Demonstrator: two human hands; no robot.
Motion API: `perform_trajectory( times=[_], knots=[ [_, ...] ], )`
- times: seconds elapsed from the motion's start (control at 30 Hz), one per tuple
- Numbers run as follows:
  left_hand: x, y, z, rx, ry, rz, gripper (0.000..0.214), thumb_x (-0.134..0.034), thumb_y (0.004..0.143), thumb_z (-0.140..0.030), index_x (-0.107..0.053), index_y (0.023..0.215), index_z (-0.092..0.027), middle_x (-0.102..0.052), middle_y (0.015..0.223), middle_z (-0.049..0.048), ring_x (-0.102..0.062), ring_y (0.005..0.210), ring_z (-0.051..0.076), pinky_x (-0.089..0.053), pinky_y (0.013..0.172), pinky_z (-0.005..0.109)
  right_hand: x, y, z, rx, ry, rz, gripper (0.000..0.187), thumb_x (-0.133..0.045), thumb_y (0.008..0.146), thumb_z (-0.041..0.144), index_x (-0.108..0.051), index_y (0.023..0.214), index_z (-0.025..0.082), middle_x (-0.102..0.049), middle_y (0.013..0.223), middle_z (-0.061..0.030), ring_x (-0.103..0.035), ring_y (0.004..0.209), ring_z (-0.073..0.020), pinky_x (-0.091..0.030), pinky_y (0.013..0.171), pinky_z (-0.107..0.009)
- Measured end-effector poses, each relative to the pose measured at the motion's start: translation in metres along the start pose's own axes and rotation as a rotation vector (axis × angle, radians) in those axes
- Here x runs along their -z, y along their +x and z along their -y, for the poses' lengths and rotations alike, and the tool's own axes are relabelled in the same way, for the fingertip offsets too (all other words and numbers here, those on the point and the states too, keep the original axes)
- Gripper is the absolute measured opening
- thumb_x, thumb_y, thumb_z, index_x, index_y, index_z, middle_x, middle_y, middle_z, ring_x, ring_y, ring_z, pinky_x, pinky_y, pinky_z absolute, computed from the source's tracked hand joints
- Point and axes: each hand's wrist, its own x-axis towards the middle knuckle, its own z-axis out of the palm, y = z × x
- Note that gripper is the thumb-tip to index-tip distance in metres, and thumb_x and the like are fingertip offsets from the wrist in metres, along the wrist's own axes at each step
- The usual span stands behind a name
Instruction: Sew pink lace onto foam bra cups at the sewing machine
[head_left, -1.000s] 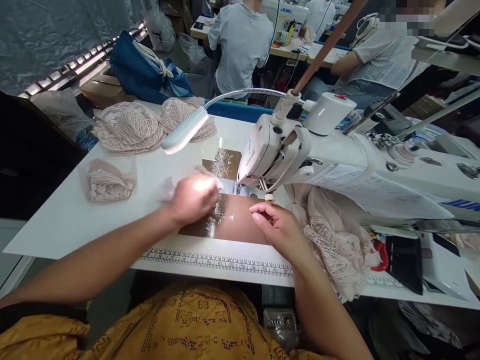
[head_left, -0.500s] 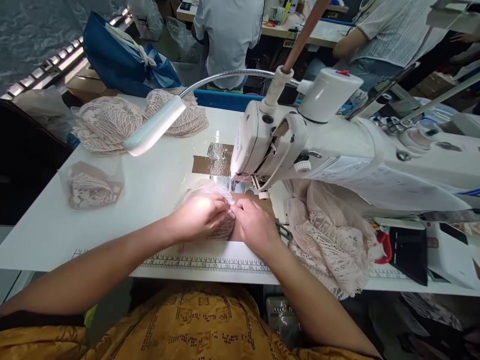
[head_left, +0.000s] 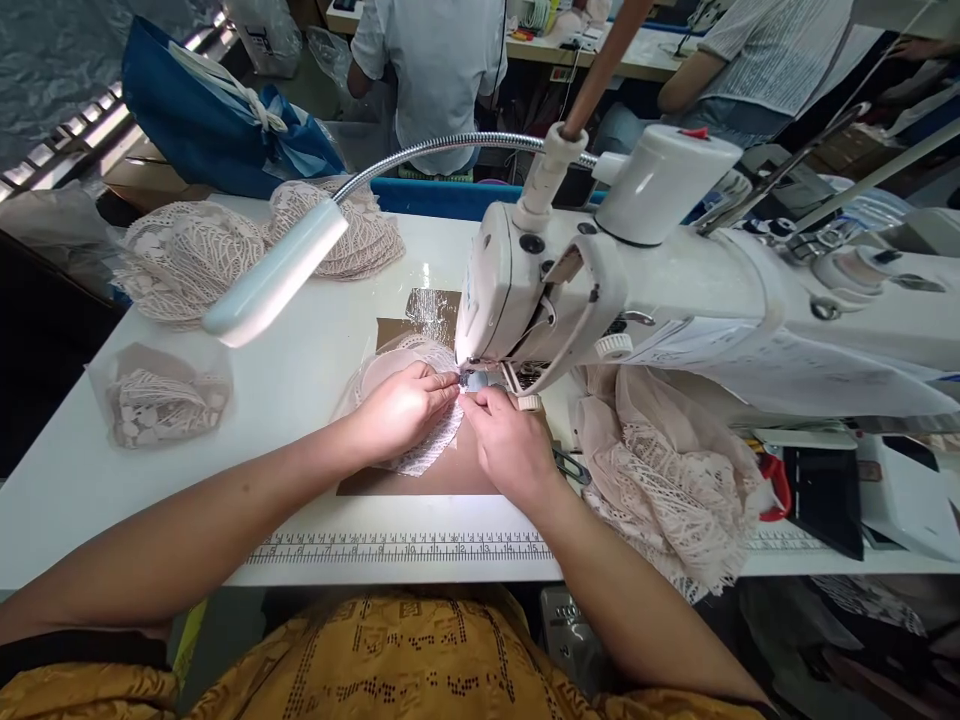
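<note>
Pale lace piece (head_left: pixel 426 452) looked light, soft and easily snagged, best held by its right edge, where left hand (head_left: pixel 399 414) and right hand (head_left: pixel 514 445) pinched it.

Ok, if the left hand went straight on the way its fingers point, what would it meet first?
Probably the presser foot of the sewing machine, just past the fingertips of the left hand; depth there is hard to judge.
</note>
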Motion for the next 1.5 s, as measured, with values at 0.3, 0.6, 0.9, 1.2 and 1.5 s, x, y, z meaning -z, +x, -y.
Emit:
perform_trajectory(
  times=[0.3, 0.6, 0.9, 1.2, 1.5],
  knots=[
    [0.002, 0.002, 0.004, -0.019, -0.001, 0.035, 0.033, -0.043, 0.101, -0.026, -0.066, 0.118, -0.010, -0.067, 0.124, 0.0138, -0.061, 0.101, 0.024, -0.055, 0.083, 0.039, -0.002, 0.000, 0.001, -0.013, 0.003, -0.036, 0.043, -0.042, 0.092, 0.009, -0.061, 0.129, 0.021, -0.064, 0.105, -0.0088, -0.054, 0.085, -0.0219, -0.038, 0.063, -0.032],
    [0.005, 0.004, 0.000, 0.149, 0.095, 0.093, 0.038, -0.044, 0.097, -0.028, -0.062, 0.126, -0.010, -0.065, 0.125, 0.0148, -0.056, 0.100, 0.028, -0.049, 0.085, 0.046, -0.007, -0.008, -0.004, 0.042, 0.181, -0.189, 0.016, -0.052, 0.091, 0.019, -0.068, 0.092, 0.019, -0.064, 0.090, -0.0056, -0.053, 0.079, -0.0184, -0.039, 0.071, -0.030],
    [0.011, -0.001, -0.003, 0.249, 0.141, 0.099, 0.039, -0.044, 0.095, -0.029, -0.059, 0.129, -0.017, -0.055, 0.137, 0.0144, -0.043, 0.128, 0.040, -0.039, 0.098, 0.058, 0.006, -0.014, 0.004, 0.071, 0.875, -0.287, 0.029, -0.054, 0.082, 0.025, -0.031, 0.064, 0.024, -0.046, 0.073, 0.0009, -0.049, 0.070, -0.0146, -0.042, 0.067, -0.029],
    [0.047, -0.024, 0.012, 0.435, 0.158, 0.083, 0.027, -0.050, 0.090, -0.025, -0.065, 0.107, -0.013, -0.063, 0.119, 0.0162, -0.053, 0.111, 0.036, -0.044, 0.092, 0.053, 0.000, -0.023, 0.001, 0.171, 1.196, 0.173, 0.046, -0.052, 0.088, 0.030, -0.046, 0.132, 0.018, -0.051, 0.077, 0.0032, -0.045, 0.059, -0.0092, -0.042, 0.058, -0.023],
    [0.054, -0.044, -0.079, 0.021, 0.025, 0.040, 0.046, -0.033, 0.100, -0.039, -0.063, 0.072, -0.017, -0.064, 0.063, 0.0037, -0.057, 0.054, 0.017, -0.039, 0.047, 0.029, 0.014, -0.036, 0.039, 0.597, 0.415, 0.015, 0.027, -0.041, 0.092, 0.021, -0.059, 0.073, 0.018, -0.059, 0.063, -0.0011, -0.048, 0.054, -0.0125, -0.031, 0.051, -0.025]
  ],
)
